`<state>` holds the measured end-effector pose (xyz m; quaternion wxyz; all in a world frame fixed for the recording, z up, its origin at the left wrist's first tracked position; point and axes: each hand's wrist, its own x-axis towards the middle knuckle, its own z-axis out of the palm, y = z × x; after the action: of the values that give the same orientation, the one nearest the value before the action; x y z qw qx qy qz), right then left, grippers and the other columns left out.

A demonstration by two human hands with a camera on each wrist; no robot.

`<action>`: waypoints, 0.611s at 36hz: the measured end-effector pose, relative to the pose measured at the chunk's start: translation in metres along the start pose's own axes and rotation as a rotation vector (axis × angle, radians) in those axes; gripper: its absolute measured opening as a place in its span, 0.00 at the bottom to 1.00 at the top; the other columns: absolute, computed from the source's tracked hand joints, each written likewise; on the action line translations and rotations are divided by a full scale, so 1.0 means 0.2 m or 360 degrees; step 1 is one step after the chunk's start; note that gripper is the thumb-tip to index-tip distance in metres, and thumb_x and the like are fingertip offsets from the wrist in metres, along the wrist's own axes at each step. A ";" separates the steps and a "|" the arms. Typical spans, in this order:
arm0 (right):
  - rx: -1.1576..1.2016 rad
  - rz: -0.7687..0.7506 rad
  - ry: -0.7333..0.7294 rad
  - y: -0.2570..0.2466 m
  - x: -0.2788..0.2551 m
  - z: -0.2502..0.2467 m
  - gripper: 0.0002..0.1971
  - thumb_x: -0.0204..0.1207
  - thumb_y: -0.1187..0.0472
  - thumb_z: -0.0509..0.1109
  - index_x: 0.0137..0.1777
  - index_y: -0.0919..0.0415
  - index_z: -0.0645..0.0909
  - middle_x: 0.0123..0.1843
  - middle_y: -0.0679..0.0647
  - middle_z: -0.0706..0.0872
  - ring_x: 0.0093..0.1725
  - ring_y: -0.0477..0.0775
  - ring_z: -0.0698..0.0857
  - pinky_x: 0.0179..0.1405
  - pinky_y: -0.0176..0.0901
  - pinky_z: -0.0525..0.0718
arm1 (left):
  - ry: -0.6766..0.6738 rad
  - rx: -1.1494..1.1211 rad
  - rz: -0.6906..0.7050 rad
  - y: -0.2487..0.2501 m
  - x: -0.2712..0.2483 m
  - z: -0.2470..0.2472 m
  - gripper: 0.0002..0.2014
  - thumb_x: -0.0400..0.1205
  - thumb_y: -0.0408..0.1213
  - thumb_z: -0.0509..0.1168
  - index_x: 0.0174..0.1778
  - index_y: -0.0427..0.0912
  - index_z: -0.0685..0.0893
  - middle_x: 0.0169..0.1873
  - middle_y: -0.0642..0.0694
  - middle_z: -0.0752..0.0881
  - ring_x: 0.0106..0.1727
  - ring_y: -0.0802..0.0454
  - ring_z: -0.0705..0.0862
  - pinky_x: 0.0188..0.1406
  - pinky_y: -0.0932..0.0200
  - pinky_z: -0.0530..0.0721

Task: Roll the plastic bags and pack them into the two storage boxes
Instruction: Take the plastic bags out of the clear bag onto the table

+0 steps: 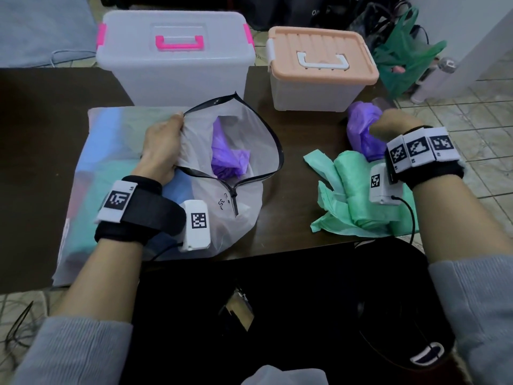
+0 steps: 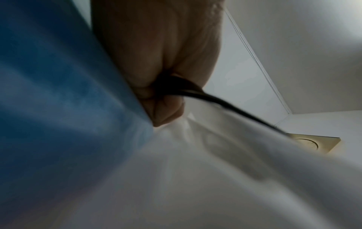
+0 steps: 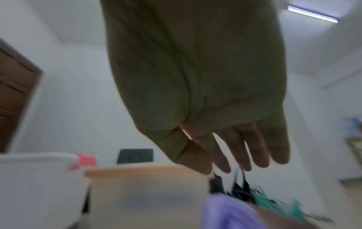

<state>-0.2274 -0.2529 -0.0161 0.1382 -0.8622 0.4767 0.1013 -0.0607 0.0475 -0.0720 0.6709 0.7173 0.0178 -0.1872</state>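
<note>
My left hand [image 1: 163, 143] pinches the black zipper rim of a translucent white pouch [image 1: 200, 140] and holds its mouth open; the left wrist view shows my fingers [image 2: 162, 77] curled round that rim on the pouch [image 2: 215, 170]. Purple plastic bags [image 1: 227, 157] lie inside. My right hand [image 1: 388, 122] hovers over a crumpled purple bag [image 1: 361, 129], its fingers [image 3: 245, 151] straight and holding nothing above the purple bag [image 3: 231, 213]. Rolled and loose green bags [image 1: 355, 195] lie under my right wrist. A clear box with pink handle [image 1: 175, 59] and a peach-lidded box [image 1: 319, 68] stand behind, lids on.
The pouch lies on a large frosted bag [image 1: 111, 162] with blue and teal contents. A dark green bag [image 1: 402, 56] and black bags sit on the tiled floor at the back right. The dark table [image 1: 291, 218] ends just before my lap.
</note>
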 end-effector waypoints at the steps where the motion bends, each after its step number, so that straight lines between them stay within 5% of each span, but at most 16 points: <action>1: 0.0002 -0.0042 0.0080 -0.03 -0.02 -0.03 0.20 0.80 0.68 0.58 0.71 0.74 0.70 0.69 0.72 0.75 0.68 0.69 0.75 0.69 0.55 0.71 | -0.0003 -0.0001 -0.0002 0.00 0.00 0.00 0.15 0.84 0.43 0.61 0.31 0.44 0.75 0.35 0.44 0.77 0.42 0.48 0.78 0.43 0.55 0.74; 5: 0.0635 -0.0328 0.0154 -0.24 -0.13 -0.03 0.15 0.78 0.67 0.59 0.60 0.69 0.81 0.56 0.63 0.83 0.55 0.61 0.81 0.63 0.55 0.80 | 0.0012 0.0034 -0.0004 0.00 0.00 0.01 0.16 0.84 0.44 0.61 0.30 0.45 0.74 0.33 0.45 0.76 0.41 0.49 0.77 0.41 0.56 0.73; 9: 0.1325 -0.0398 -0.0535 -0.54 -0.29 0.14 0.13 0.82 0.67 0.59 0.61 0.71 0.79 0.46 0.59 0.81 0.36 0.52 0.80 0.43 0.42 0.81 | 0.0020 0.0049 -0.0031 0.00 0.00 -0.01 0.15 0.82 0.47 0.62 0.30 0.45 0.75 0.35 0.43 0.78 0.41 0.49 0.78 0.41 0.54 0.74; 13: 0.1340 -0.0320 -0.0865 -0.74 -0.34 0.34 0.10 0.85 0.62 0.57 0.41 0.60 0.73 0.38 0.54 0.74 0.32 0.49 0.73 0.38 0.39 0.76 | 0.0030 0.0048 -0.0053 0.01 0.00 -0.02 0.14 0.81 0.47 0.62 0.31 0.46 0.75 0.35 0.43 0.77 0.41 0.49 0.78 0.41 0.54 0.73; 17: 0.1316 -0.0193 -0.0934 -0.83 -0.36 0.45 0.16 0.85 0.56 0.56 0.35 0.57 0.68 0.32 0.53 0.70 0.28 0.51 0.70 0.30 0.43 0.73 | 0.0022 0.0060 -0.0046 0.01 0.00 -0.02 0.14 0.79 0.49 0.62 0.31 0.47 0.74 0.36 0.42 0.76 0.40 0.48 0.77 0.40 0.52 0.72; 19: 0.1310 -0.0165 -0.0993 -0.86 -0.35 0.48 0.18 0.85 0.50 0.55 0.35 0.58 0.69 0.31 0.55 0.72 0.29 0.53 0.73 0.36 0.45 0.81 | 0.0019 0.0043 -0.0055 0.01 -0.01 -0.02 0.14 0.81 0.47 0.62 0.31 0.46 0.74 0.36 0.42 0.76 0.40 0.48 0.77 0.40 0.52 0.73; 22: 0.1297 -0.0135 -0.1060 -0.90 -0.34 0.50 0.24 0.83 0.39 0.52 0.49 0.62 0.74 0.49 0.61 0.80 0.52 0.62 0.84 0.60 0.61 0.82 | 0.0017 0.0006 -0.0057 0.01 0.00 -0.02 0.14 0.82 0.47 0.61 0.32 0.46 0.76 0.38 0.41 0.79 0.42 0.48 0.80 0.42 0.52 0.76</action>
<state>-0.1147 -0.0752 -0.0644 0.6102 -0.6781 0.3725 0.1707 -0.0594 0.0509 -0.0704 0.6658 0.7193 0.0339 -0.1955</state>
